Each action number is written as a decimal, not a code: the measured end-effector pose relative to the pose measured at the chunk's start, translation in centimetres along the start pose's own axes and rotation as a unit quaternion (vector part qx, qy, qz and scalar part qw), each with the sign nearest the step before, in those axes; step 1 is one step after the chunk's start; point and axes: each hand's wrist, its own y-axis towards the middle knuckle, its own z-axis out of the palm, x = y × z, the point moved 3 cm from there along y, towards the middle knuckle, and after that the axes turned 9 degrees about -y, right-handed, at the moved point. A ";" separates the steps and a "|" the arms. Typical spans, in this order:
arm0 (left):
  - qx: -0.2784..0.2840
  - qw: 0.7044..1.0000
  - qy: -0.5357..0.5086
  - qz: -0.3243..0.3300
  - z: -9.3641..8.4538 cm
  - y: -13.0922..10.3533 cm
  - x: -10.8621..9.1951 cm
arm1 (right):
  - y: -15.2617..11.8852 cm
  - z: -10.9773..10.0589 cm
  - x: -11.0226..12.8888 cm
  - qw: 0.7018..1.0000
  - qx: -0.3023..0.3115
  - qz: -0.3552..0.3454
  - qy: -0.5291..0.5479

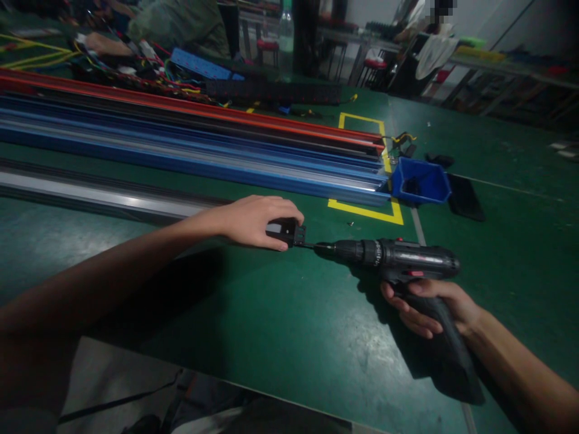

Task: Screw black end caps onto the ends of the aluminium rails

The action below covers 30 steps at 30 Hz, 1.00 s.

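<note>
My left hand [256, 222] is closed around the right end of a long black and silver metal profile [136, 199], with thumb and fingers on either side of a black end piece [299, 235]. My right hand [429, 304] grips the handle of a black cordless drill [411, 259], which points left. The drill's thin bit touches or nearly touches the end piece; the exact contact is too small to tell. A small screw-like piece [350, 223] lies on the green table [289, 337] above the drill's front.
Blue profiles [271, 172] and a red profile [226, 114] lie behind the left hand. A blue bin [420, 181] stands at their right ends, beside a dark flat object [465, 198]. Wires, a blue strip [203, 65] and a bottle [286, 39] are farther back. A person [434, 36] is in the background.
</note>
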 end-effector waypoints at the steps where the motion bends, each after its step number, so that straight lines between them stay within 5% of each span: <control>1: 0.000 1.000 0.000 0.000 0.0 0.0 0.0 | 0.0 0.0 0.0 1.000 -0.001 0.000 0.001; 30: -0.001 1.000 0.000 0.001 0.0 0.1 0.0 | 0.1 0.0 0.1 1.000 -0.001 -0.002 -0.003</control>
